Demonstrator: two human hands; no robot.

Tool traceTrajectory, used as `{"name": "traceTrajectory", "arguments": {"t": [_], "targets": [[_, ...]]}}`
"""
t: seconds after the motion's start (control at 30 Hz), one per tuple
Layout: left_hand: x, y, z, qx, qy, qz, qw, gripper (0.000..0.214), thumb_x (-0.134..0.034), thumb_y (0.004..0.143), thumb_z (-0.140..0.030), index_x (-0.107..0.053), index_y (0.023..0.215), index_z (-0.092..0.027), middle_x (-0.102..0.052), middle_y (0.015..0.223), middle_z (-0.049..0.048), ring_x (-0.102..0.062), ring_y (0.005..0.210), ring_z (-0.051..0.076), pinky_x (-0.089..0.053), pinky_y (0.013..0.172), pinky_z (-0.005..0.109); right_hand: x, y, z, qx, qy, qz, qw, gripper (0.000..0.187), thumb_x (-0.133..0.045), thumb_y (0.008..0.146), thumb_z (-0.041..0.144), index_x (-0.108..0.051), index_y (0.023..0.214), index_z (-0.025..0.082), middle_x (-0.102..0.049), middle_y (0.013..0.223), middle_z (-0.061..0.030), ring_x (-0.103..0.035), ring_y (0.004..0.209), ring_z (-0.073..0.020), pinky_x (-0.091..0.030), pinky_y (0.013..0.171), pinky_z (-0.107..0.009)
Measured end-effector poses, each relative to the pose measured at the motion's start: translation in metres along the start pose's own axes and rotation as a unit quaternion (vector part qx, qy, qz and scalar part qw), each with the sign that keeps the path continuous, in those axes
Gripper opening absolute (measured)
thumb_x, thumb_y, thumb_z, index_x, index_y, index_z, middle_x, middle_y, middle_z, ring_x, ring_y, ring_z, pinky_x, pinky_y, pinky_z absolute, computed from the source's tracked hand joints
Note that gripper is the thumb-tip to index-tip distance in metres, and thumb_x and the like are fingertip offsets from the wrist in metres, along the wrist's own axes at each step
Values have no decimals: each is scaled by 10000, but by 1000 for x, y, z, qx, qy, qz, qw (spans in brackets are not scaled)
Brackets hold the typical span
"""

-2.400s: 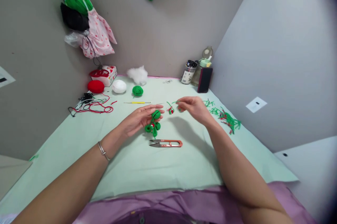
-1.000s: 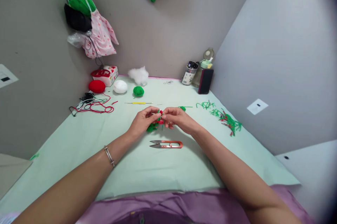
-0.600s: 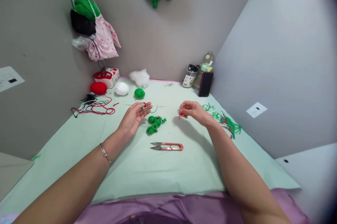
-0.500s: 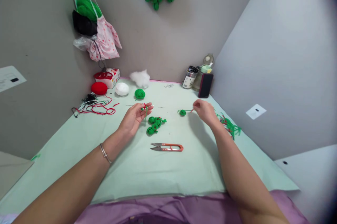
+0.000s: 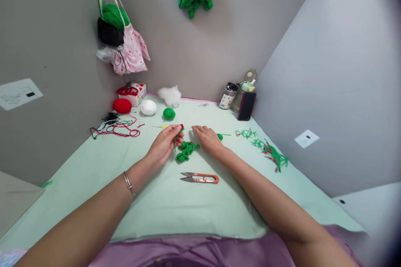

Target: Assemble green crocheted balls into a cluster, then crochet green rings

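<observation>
My left hand (image 5: 165, 145) is closed in a pinch on a small red and green crochet piece (image 5: 181, 127), with a green strand hanging below it. A crochet hook with a yellow part (image 5: 161, 127) shows behind that hand; I cannot tell whether the hand touches it. My right hand (image 5: 209, 141) reaches left, palm down and fingers stretched, its fingertips low over the cloth by a thin needle (image 5: 192, 130). Partly hidden behind it lies a small green ball-shaped piece (image 5: 220, 136) with a yarn tail. Several green crochet pieces (image 5: 187, 150) lie between the hands.
Orange-handled thread snips (image 5: 200, 178) lie in front. Green and red yarn scraps (image 5: 274, 156) are at the right. Red (image 5: 122, 106), white (image 5: 148, 108) and green yarn balls (image 5: 169, 113), stuffing (image 5: 171, 95), a pen can (image 5: 227, 96) and a phone (image 5: 247, 106) line the back.
My right hand has let go of the yarn tail of the small green piece and moved left to the needle. My left hand keeps the crochet piece. The view has shifted slightly.
</observation>
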State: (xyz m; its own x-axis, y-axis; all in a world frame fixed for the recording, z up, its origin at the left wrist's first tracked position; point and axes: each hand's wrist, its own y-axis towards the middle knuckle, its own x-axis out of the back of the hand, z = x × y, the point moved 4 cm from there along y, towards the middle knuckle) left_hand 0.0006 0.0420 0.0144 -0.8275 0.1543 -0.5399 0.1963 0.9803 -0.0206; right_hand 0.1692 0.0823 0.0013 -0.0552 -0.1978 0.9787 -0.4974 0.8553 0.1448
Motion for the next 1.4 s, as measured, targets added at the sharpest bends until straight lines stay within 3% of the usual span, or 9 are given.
{"name": "traceTrajectory", "arguments": {"t": [0.2,0.37,0.6,0.8,0.93,1.03,1.23,1.37,1.4], "targets": [[0,2,2,11,3,11,1000,279,-821,737,-274,-600,828,-130,-615,691,-22,-548,555,43,-450,522,135,-5,25,9,33,-54,46,997,300,-403,941,50,-630,1126,112,-684,1058,-160,-595,1023,-277,-425,859,-358],[1,4,8,44,12,22,999,215,-786,759,-153,-643,913,-112,-662,776,12,-615,637,59,-511,607,142,-2,33,12,25,-78,68,994,306,-409,915,15,-668,1065,76,-650,1121,-213,-599,1057,-292,-470,799,-353],[0,1,7,42,28,28,998,224,-780,789,-283,-684,870,-98,-642,758,8,-583,594,53,-472,548,150,7,40,14,10,-67,102,992,269,-486,883,-7,-699,1031,66,-650,1134,-221,-624,1090,-296,-504,833,-358],[0,0,7,47,40,34,997,318,-814,740,-388,-655,780,-115,-607,691,-15,-550,567,51,-441,541,160,5,53,5,-54,-1,120,991,202,-604,947,245,-665,1074,100,-679,1111,-125,-659,1031,-226,-529,908,-409],[0,0,5,43,53,28,997,341,-849,686,-389,-660,757,-114,-601,676,-16,-535,562,50,-420,539,166,15,47,1,-78,94,90,988,107,-617,856,132,-689,928,101,-721,972,-158,-680,953,-252,-498,838,-370],[-1,0,6,48,65,27,996,361,-861,658,-391,-697,807,-105,-605,664,-9,-523,562,58,-405,533,175,23,29,2,-84,196,54,975,131,-563,842,170,-672,912,150,-727,845,-88,-672,800,-199,-468,721,-294],[-5,-3,13,48,128,54,989,331,-792,726,-424,-694,814,-121,-597,649,-10,-507,541,70,-396,544,210,31,-15,0,-105,415,7,904,278,-434,922,315,-647,970,145,-689,803,-26,-575,657,-116,-433,600,-230],[-7,-4,20,58,200,97,973,333,-766,736,-450,-684,775,-130,-582,615,-11,-498,517,87,-371,521,232,38,-26,1,-90,691,-22,717,249,-707,780,405,-712,875,174,-712,1001,-43,-598,826,-137,-458,770,-269],[-7,-4,22,62,218,108,968,340,-760,738,-456,-690,783,-127,-579,606,-11,-498,513,91,-367,520,235,39,-26,5,-77,717,-4,692,246,-741,756,400,-724,854,175,-716,1000,-43,-601,829,-141,-457,790,-280]]}}
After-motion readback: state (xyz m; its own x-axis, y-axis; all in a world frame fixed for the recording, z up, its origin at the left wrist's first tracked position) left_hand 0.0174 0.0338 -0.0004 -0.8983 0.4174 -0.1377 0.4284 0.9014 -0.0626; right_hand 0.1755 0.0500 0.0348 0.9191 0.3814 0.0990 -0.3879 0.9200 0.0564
